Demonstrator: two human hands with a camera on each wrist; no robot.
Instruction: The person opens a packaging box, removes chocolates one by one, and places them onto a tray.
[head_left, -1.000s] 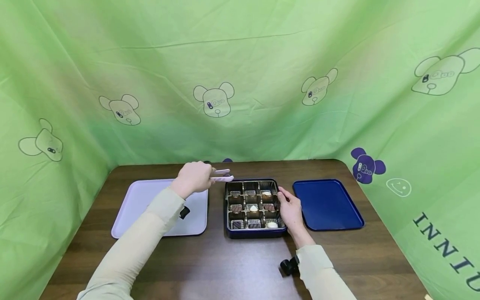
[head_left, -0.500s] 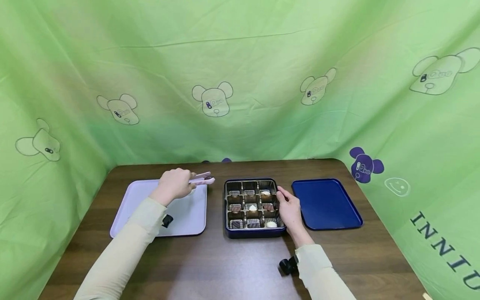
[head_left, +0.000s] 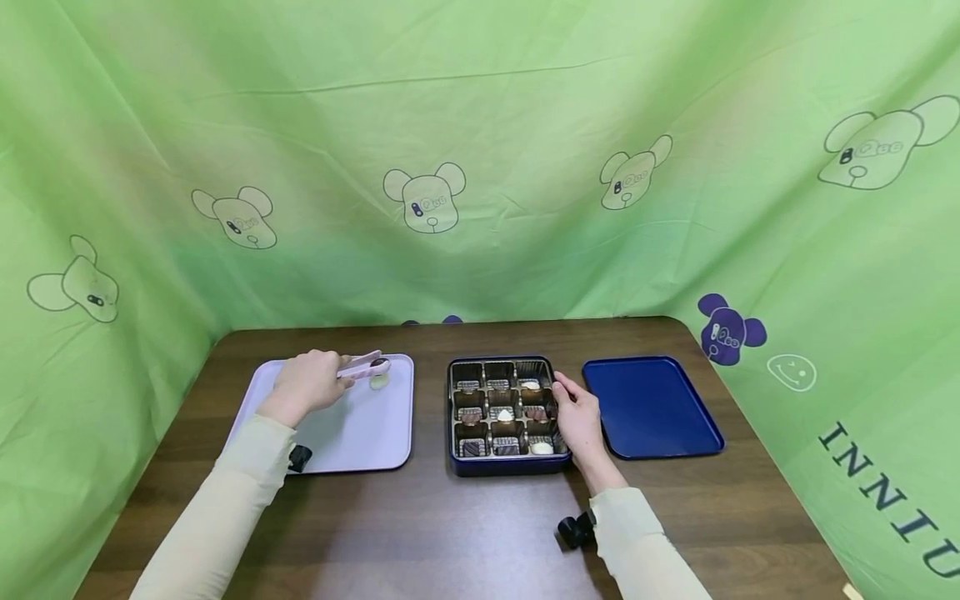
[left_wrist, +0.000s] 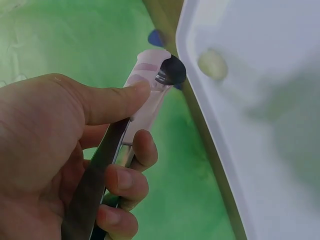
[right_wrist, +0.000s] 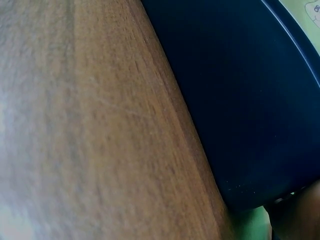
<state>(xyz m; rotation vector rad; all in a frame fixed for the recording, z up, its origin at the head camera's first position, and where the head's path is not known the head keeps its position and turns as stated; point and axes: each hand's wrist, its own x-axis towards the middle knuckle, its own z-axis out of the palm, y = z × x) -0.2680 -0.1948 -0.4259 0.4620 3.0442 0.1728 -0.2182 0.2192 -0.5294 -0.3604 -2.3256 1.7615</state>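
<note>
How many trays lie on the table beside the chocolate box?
2: a lilac tray left of the chocolate box, and a dark blue tray right of it.

Two hands are in view, a left hand point(head_left: 306, 385) and a right hand point(head_left: 579, 418). Two flat trays lie on one tabletop point(head_left: 480, 533): one lilac tray point(head_left: 300, 442) and one dark blue tray point(head_left: 651, 407). Between them sits one chocolate box point(head_left: 507, 467) with nine compartments, three rows of three. One pair of pink tongs point(head_left: 363, 367) holds one dark chocolate point(left_wrist: 171, 70). One pale chocolate point(head_left: 379, 382) lies on the lilac tray.
</note>
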